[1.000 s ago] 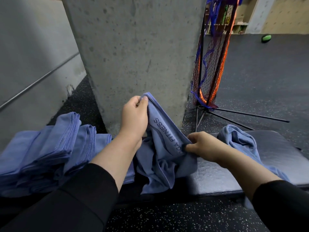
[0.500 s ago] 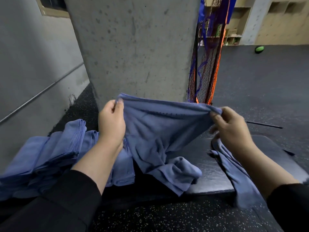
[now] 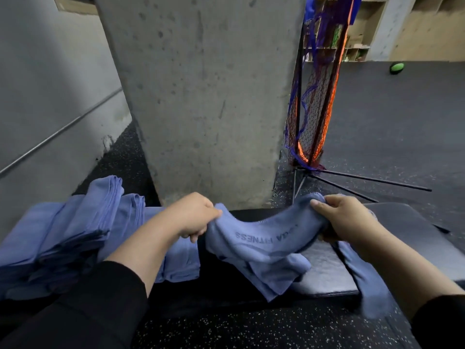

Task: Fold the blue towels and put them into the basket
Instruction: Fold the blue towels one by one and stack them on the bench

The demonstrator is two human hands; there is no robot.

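Observation:
A blue towel (image 3: 261,245) with dark printed lettering stretches between my two hands just above a black padded bench (image 3: 324,275). My left hand (image 3: 193,217) grips its left end in a fist. My right hand (image 3: 344,220) grips the bunched right end. The towel's lower part sags in folds onto the bench and hangs over its front edge. A second blue towel (image 3: 370,290) lies under my right forearm and droops off the bench front. A pile of folded blue towels (image 3: 63,238) lies at the left. No basket is in view.
A concrete pillar (image 3: 206,96) stands right behind the bench. A net on a black stand (image 3: 317,102) with thin metal legs is to its right. Dark speckled floor lies all around, a green ball (image 3: 397,67) far right, and a wall with a rail at left.
The towel, held spread wide and high half a second ago, now hangs lower with its printed side up. Both hands came down toward the bench and closer together.

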